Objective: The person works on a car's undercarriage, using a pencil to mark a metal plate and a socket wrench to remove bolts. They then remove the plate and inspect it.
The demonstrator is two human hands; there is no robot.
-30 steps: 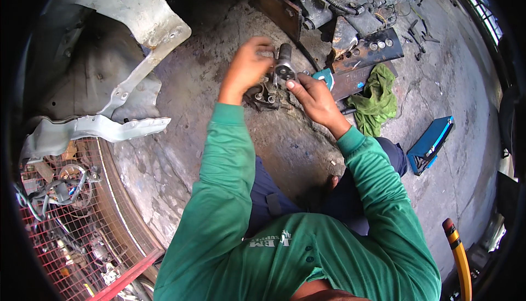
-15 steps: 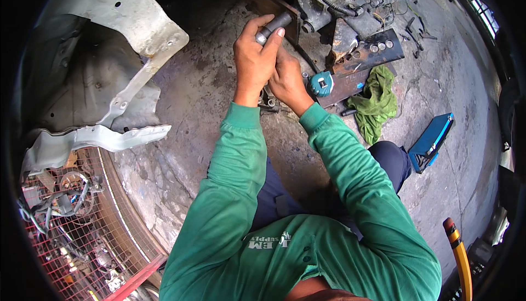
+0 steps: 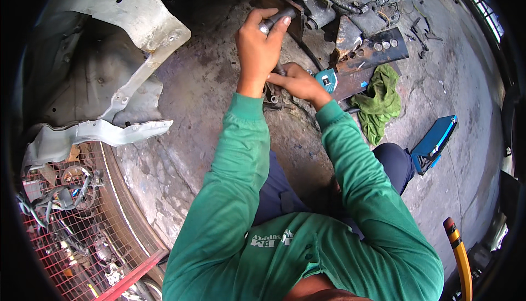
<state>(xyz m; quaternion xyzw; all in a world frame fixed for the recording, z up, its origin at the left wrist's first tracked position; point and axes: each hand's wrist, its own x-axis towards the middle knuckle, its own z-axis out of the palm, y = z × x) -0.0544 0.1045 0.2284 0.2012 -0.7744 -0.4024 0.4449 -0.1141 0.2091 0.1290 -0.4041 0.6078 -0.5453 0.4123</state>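
Left hand point(image 3: 258, 51) closed round cylinder point(image 3: 283, 16).
Right hand point(image 3: 300, 86) curled near left; grip partly hidden, cannot tell what it holds.

Worn metal, rough concrete floor point(image 3: 200, 109)
The cylinder point(image 3: 286, 13) looks like matt metal; the plate point(image 3: 376, 55) is rust-patched metal, the panel point(image 3: 126, 17) dull, scuffed metal, the rag point(image 3: 378, 103) creased matt cloth, the tape measure point(image 3: 327, 80) smooth plastic.

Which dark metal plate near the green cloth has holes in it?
The upper plate: round holes line it, while the lower plate, blue-marked and partly covered by the green cloth, shows none.
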